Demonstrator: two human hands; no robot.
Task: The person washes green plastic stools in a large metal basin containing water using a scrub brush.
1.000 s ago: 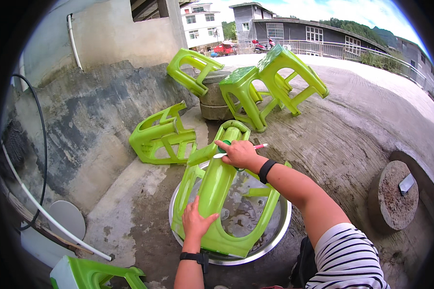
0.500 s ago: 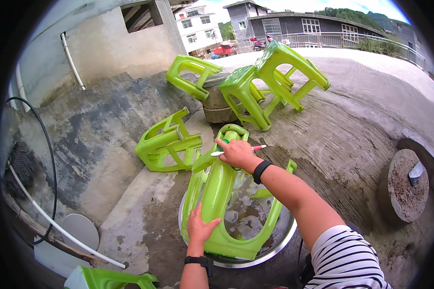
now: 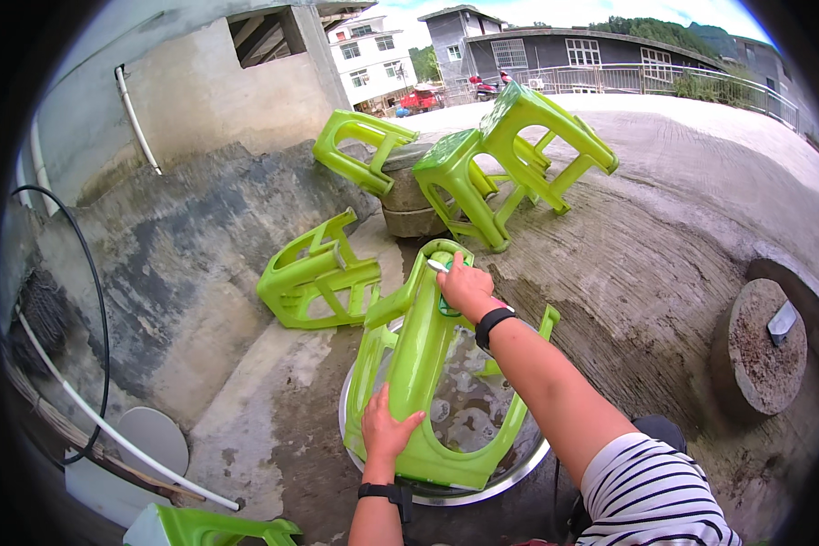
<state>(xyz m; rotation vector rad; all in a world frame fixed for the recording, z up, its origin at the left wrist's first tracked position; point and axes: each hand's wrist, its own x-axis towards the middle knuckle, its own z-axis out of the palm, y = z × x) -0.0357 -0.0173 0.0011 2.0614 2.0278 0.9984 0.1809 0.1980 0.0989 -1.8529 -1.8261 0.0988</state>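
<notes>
From where I stand, the green stool lies tipped across the metal basin, over foamy liquid. What matters is the line of its long leg — it runs away from the person, leaning slightly right, with 1 hand towards each end.

The left hand is at the near end, by the leg's left side. Its fingers and thumb are spread apart, laid on the plastic rather than wrapped round it. The right hand is at the far end, reaching in from the right. Its fingers are bent closed over a white-tipped stick — a green thing shows under the palm, but I can't tell what it is. So the right hand is much nearer the leg's far tip.

Beyond the basin, to the left, 1 more stool lies tipped on the concrete, apart from both hands.
</notes>
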